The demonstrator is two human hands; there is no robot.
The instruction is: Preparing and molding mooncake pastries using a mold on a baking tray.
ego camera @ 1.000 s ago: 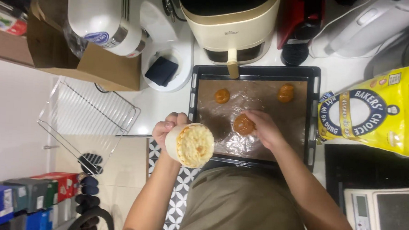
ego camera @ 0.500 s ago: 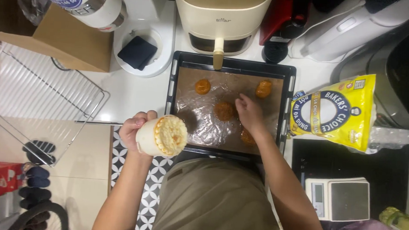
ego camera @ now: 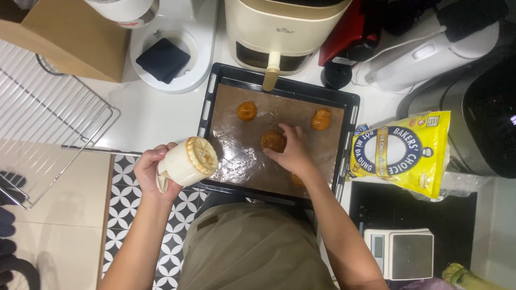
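Nearest, at 6 o'clock, an olive apron (ego camera: 253,255) over a patterned floor mat (ego camera: 116,214). At 8 o'clock from the tray, the left hand (ego camera: 152,172), clenched around a cream round cake mould (ego camera: 189,162); patterned face of the mould turned up and toward the tray, just off its near left corner. At the middle, the right hand (ego camera: 295,152), palm down inside the black baking tray (ego camera: 348,137), fingertips touching a golden-brown round cake (ego camera: 272,141) on the brown lining paper (ego camera: 240,156); not closed around it, more pressing or pinching at its edge, exact grip hard to tell. Under the wrist, at 5 o'clock from that cake, one more cake (ego camera: 296,180), mostly hidden. Farther on the tray, a cake (ego camera: 247,110) at 11 o'clock and another cake (ego camera: 321,119) at 1 o'clock, well apart from each other.

At 3 o'clock of the tray, a yellow flour bag (ego camera: 408,154) lying on the counter (ego camera: 155,114), touching the tray rim or just beside it. At 4 o'clock, a small kitchen scale (ego camera: 401,253). At 9 o'clock, a wire rack (ego camera: 33,123) hanging over the counter edge.

Farthest, at 12 o'clock, a cream air fryer (ego camera: 286,24), its handle reaching over the far rim of the tray. At 11 o'clock, a white round stand (ego camera: 169,63) with a dark cloth on it, then a brown cardboard box (ego camera: 65,35).
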